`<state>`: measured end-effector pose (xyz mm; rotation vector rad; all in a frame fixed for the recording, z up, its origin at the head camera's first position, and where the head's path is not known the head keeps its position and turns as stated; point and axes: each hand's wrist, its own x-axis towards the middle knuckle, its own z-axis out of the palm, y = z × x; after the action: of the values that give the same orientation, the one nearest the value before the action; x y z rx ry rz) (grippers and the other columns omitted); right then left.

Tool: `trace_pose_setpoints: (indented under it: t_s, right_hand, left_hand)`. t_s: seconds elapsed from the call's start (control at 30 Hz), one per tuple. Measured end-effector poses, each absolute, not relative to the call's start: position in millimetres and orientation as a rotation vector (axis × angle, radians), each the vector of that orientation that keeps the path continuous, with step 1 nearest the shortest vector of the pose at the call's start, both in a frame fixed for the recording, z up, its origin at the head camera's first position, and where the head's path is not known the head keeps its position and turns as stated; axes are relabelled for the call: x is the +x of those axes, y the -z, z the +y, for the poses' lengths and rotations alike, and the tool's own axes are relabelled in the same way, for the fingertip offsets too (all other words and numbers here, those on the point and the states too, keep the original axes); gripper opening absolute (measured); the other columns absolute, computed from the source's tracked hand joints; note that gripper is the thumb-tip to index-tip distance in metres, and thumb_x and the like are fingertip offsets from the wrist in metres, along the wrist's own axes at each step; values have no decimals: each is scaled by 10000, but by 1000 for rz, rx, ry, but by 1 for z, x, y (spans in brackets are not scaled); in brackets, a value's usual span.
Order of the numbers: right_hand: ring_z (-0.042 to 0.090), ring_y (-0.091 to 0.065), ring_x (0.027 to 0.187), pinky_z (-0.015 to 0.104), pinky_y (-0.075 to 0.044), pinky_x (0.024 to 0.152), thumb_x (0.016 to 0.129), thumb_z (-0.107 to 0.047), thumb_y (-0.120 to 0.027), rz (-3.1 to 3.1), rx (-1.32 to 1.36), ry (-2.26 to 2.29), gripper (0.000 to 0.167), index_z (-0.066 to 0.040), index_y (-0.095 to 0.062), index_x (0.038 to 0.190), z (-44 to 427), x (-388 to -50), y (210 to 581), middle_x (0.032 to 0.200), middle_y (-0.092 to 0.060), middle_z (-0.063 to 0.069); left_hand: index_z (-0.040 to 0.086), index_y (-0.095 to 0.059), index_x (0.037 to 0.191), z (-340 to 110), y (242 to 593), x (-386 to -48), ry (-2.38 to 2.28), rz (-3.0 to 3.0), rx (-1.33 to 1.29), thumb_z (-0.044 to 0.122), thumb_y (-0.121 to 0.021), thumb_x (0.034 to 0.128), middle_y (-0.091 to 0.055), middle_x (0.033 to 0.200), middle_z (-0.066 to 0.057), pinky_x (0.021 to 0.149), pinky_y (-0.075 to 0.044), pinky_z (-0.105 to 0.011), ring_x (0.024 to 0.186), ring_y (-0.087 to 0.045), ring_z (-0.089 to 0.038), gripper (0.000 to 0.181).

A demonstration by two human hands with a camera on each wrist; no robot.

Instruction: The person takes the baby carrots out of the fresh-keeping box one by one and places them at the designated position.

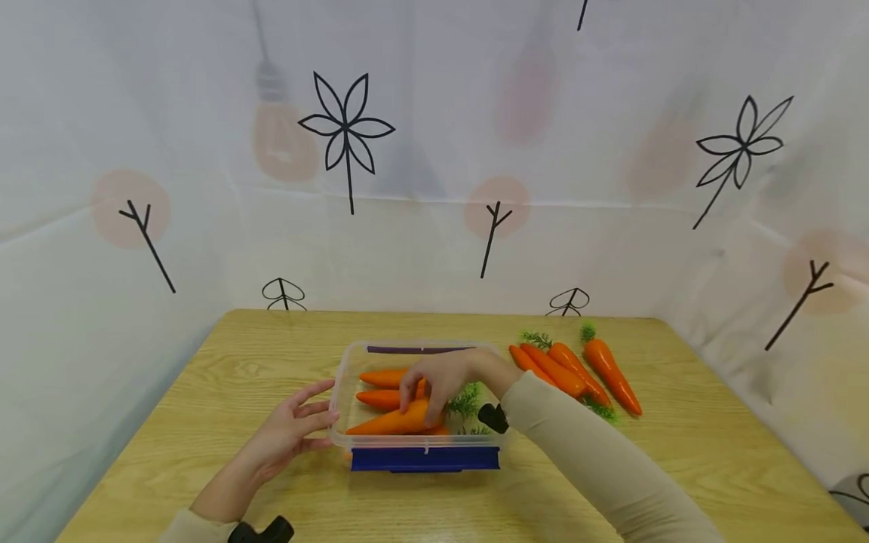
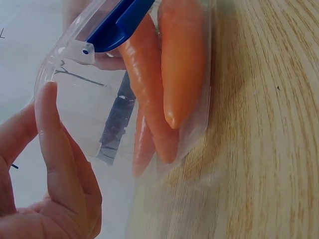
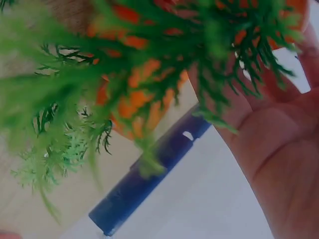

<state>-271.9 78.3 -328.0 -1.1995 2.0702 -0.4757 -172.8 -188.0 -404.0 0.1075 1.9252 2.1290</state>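
Note:
A clear plastic container (image 1: 348,362) with blue clip latches (image 1: 425,458) holds several orange carrots with green tops. My right hand (image 1: 444,373) reaches inside from above and grips a carrot (image 1: 387,424) near the front wall. In the right wrist view, feathery green leaves (image 3: 149,45) hide most of that carrot beside the palm (image 3: 279,144). At the container's left end, my left hand (image 1: 292,430) touches the wall and rim with extended fingers. Carrot tips (image 2: 182,74) show through the clear wall in the left wrist view.
To the right of the container, several more carrots (image 1: 557,369) lie on the wooden table (image 1: 271,354), with one carrot (image 1: 611,373) slightly apart. A white patterned cloth (image 1: 421,249) hangs behind the table and along its sides.

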Motion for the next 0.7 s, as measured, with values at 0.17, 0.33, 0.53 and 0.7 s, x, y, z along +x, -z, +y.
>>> trace_pose_setpoints:
  t_s: [0.17, 0.33, 0.53, 0.7]
  right_hand:
    - [94, -534, 939, 223, -490, 773, 772, -43, -747, 2180, -1210, 525, 283, -183, -664, 1004, 84, -267, 318, 1049, -564, -106]
    - [135, -517, 957, 313, -490, 836, 786, -52, -735, 2219, -1287, 617, 266, -145, -659, 1024, 93, -263, 309, 1046, -570, -84]
    - [213, -538, 975, 346, -483, 857, 797, -52, -714, 2276, -1306, 779, 264, -108, -645, 1046, 111, -258, 304, 1079, -571, -34]
    - [209, -554, 963, 319, -520, 768, 801, -91, -727, 2306, -1226, 931, 291, -121, -625, 1073, 128, -252, 301, 1139, -546, 11]
  left_hand:
    - [19, -225, 1449, -188, 404, -172, -2125, 1930, 118, 132, -632, 901, -477, 1253, -228, 768, -544, -367, 1012, -580, -299, 691]
    - [23, -228, 1450, -189, 404, -173, -2126, 1933, 116, 131, -628, 904, -492, 1239, -207, 763, -546, -362, 1017, -571, -276, 686]
    - [22, -233, 1449, -188, 404, -173, -2122, 1936, 108, 137, -632, 901, -488, 1240, -205, 758, -548, -355, 1015, -565, -260, 687]
    - [21, -226, 1451, -187, 403, -173, -2119, 1940, 104, 141, -641, 895, -482, 1250, -211, 760, -548, -355, 1016, -568, -258, 704]
